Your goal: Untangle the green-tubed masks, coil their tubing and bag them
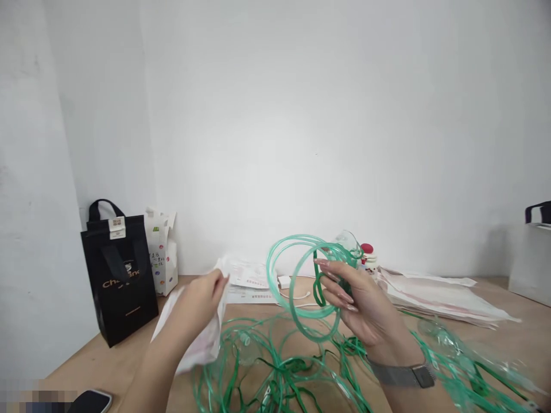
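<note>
My left hand (pixel 205 298) is closed on the upper edge of a white pouch (pixel 204 347), which hangs below it and partly behind my forearm. In my right hand (pixel 365 301), raised over the table, is an oxygen mask with its coiled green tubing (pixel 294 292). Loops of the tubing hang to the left of my fingers, and a dark green strap (pixel 317 289) dangles by the fingertips. The clear mask cup (pixel 346 240) shows just above the hand, mostly hidden. Under both hands lies a tangle of more green tubing (pixel 279 373) with straps and clear masks.
Another heap of masks and tubing (pixel 469 367) lies at the right. Behind it is a stack of flat white pouches (pixel 443 295). Printed packets (pixel 249 278) and a white charger (pixel 284 281) lie near the wall. A black bag (pixel 123 287) stands left, a phone (pixel 91 401) in front.
</note>
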Tool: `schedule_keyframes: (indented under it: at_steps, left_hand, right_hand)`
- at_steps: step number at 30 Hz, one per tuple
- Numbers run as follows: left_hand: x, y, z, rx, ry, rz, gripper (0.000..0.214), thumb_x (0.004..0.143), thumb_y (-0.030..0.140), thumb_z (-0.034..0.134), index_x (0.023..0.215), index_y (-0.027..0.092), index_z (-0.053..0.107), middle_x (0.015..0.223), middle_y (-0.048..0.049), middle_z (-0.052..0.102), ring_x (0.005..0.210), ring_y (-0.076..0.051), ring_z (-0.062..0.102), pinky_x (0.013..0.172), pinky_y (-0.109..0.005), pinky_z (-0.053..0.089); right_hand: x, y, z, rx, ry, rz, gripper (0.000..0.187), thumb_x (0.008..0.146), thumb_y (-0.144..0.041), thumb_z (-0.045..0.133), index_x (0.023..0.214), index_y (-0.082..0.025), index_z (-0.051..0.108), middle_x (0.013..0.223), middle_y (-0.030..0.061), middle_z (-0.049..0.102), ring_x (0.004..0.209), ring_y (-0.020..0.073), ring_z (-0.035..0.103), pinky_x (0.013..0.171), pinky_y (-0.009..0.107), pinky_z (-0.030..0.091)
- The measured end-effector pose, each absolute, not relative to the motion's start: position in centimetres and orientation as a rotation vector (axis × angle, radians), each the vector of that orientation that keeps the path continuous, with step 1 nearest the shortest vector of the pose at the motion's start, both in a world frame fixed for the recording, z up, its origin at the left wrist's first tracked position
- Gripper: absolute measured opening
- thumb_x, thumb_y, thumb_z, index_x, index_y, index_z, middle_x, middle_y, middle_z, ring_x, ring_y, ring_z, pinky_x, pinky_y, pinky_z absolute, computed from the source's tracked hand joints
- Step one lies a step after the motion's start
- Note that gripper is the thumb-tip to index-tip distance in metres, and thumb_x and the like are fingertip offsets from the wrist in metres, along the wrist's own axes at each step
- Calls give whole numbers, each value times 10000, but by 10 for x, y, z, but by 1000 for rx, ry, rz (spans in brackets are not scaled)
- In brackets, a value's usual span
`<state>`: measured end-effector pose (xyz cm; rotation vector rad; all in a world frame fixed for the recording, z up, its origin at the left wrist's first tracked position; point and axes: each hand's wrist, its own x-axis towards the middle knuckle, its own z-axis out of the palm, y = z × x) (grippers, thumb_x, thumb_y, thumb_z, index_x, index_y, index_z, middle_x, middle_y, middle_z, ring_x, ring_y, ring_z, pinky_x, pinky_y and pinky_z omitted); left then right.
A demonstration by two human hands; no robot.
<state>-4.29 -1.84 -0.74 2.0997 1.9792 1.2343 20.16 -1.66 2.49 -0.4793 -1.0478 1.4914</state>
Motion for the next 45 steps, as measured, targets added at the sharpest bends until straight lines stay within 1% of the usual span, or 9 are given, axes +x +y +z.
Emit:
schedule_keyframes:
  at_steps: [5,10,14,19,26,35,38,41,45]
  left_hand:
    - [-17,-1,-31,2069,1563,1017,310,820,418,413,576,226,402,440,62,453,401,-145,518,440,-235,349]
    - [-2,-4,-36,1969,1333,989,259,817,421,424,653,221,404,482,59,495,439,-164,607,415,-232,421]
    - [-9,-7,-30,1919,1328,1041,195,847,320,343,697,219,415,512,45,537,498,-171,625,501,-268,470]
    - [-13,-9,-26,1937,1420,1146,191,845,263,313,674,234,394,579,46,512,597,-168,564,585,-281,416]
    - [0,-17,-21,1917,1582,1207,219,829,258,316,611,238,325,515,68,377,537,-155,418,515,-258,276]
    - [8,-18,-22,1925,1682,1279,236,854,297,280,627,243,314,560,52,408,573,-169,439,539,-267,299]
    - [12,-20,-23,1981,1699,1253,247,859,297,290,619,240,298,581,50,414,578,-166,435,538,-269,279]
    - [17,-23,-25,2031,1710,1213,255,863,286,293,613,239,291,572,50,405,558,-160,429,522,-269,265]
    - [25,-24,-27,2046,1762,1228,235,866,242,271,632,243,294,566,44,406,548,-162,433,500,-268,260]
  right_hand:
    - [188,-15,16,-295,-958,1895,184,631,-158,655,565,-148,483,444,-117,319,322,-23,94,267,83,135]
    - [172,0,1,-466,-986,1784,156,587,-163,673,618,-147,521,463,-111,336,351,-12,162,296,82,168]
    - [175,10,-4,-572,-1013,1688,112,595,-148,658,629,-136,552,438,-107,343,355,-3,194,304,92,166]
    - [182,16,-6,-702,-1084,1567,153,598,-173,643,535,-141,508,367,-96,346,340,4,209,312,115,171]
    - [181,23,-13,-823,-1164,1342,238,590,-177,635,519,-184,408,342,-113,326,329,17,222,321,133,149]
    - [180,34,-23,-945,-1217,1091,240,570,-147,567,649,-233,357,418,-143,294,328,42,225,327,159,162]
    - [179,33,-22,-978,-1241,943,233,577,-121,547,744,-230,426,472,-115,377,362,77,312,358,191,230]
    - [176,28,-20,-991,-1270,779,304,583,-89,535,849,-226,483,675,-35,541,565,140,493,507,244,359]
    - [165,15,-19,-1016,-1352,656,305,630,-111,544,903,-238,495,799,-1,589,743,192,536,678,305,376]
